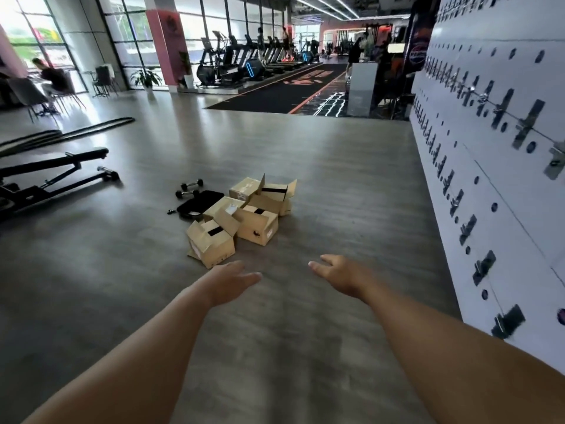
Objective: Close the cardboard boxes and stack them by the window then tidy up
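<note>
Far left, a bench [52, 172] lies on the grey floor [321, 166], with the windows [33, 35] beyond it, well away from the work. Next come two dumbbells [189, 188] and a flat black case [200, 203], just beside the boxes [241, 215]. These sit in a loose cluster mid-floor, most with flaps up; there look to be five, though the overlap makes the count unsure. The left hand [234, 278] reaches out near the closest box, fingers straight, holding nothing. The right hand [333, 270] is likewise spread and empty, apart from the pile. On the right stands a white pegged wall [489, 148]. I'd say nothing is closed yet: this is the approach. Next, get down to the nearest box and fold its flaps in.
</note>
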Motion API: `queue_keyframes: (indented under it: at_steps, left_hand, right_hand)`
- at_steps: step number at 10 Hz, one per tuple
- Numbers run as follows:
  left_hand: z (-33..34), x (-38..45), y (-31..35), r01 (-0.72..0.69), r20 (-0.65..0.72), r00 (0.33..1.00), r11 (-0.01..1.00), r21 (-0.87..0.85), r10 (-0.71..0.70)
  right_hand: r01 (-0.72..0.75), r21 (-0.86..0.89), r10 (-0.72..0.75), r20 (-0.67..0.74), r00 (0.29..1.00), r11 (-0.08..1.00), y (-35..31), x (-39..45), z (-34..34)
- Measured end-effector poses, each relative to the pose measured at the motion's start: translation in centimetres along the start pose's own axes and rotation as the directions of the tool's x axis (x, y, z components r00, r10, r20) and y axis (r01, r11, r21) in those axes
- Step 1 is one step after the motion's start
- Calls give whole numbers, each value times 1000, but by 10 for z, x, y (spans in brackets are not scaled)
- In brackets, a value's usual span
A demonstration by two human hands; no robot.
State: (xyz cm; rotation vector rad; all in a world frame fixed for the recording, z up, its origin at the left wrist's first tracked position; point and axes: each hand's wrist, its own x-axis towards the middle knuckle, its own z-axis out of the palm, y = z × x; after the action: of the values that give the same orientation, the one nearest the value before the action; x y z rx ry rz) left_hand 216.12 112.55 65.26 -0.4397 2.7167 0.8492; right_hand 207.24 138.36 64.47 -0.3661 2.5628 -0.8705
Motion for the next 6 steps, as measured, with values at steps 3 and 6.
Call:
queue_keyframes:
  at_steps: [3, 6]
  left_hand:
    - [-69, 225, 30, -28, 14, 999, 994, -105, 29]
    - [-115, 469, 97, -62, 61, 997, 991, 116, 55]
  right_hand:
    - [-20, -2, 20, -37, 999, 1000, -18, 208, -75]
    - [-80, -31, 79, -43, 996, 996, -8, 418, -164]
